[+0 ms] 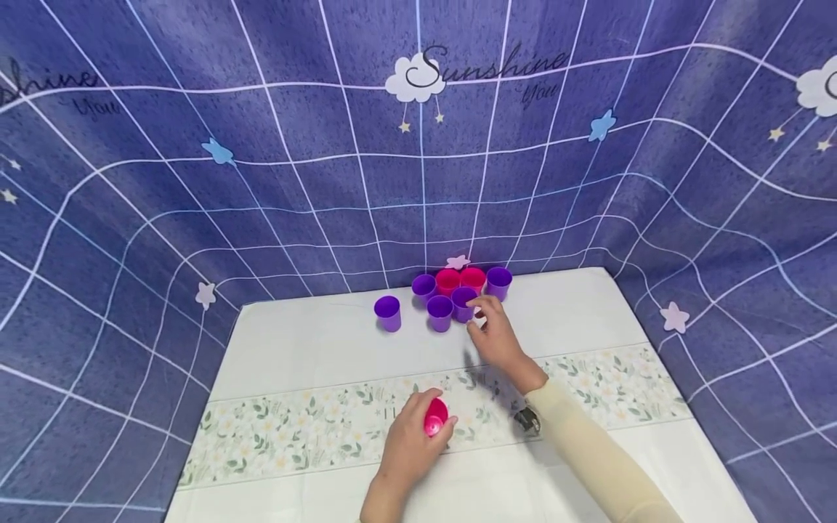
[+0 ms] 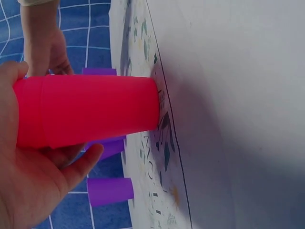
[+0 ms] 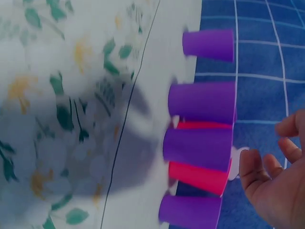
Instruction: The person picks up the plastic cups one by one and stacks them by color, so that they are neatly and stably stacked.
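Note:
Low in the middle of the head view, my left hand [image 1: 408, 439] grips a red cup [image 1: 434, 417] whose mouth faces up. A rim line low on the red cup [image 2: 100, 109] in the left wrist view suggests a nested stack, though the number is unclear. My right hand [image 1: 497, 338] hovers with loosely bent fingers beside a purple cup [image 1: 461, 312] in the front of the group. The right wrist view shows that hand [image 3: 279, 179] apart from the cups and holding nothing. Left of that cup stands another purple cup [image 1: 440, 319].
Two red cups [image 1: 447, 282] stand between purple cups at the table's back edge, one purple cup [image 1: 499, 285] at their right. A separate purple cup [image 1: 389, 317] stands left. A flowered band [image 1: 294, 436] crosses the white tabletop [image 1: 294, 349]; blue curtain [image 1: 327, 218] surrounds it.

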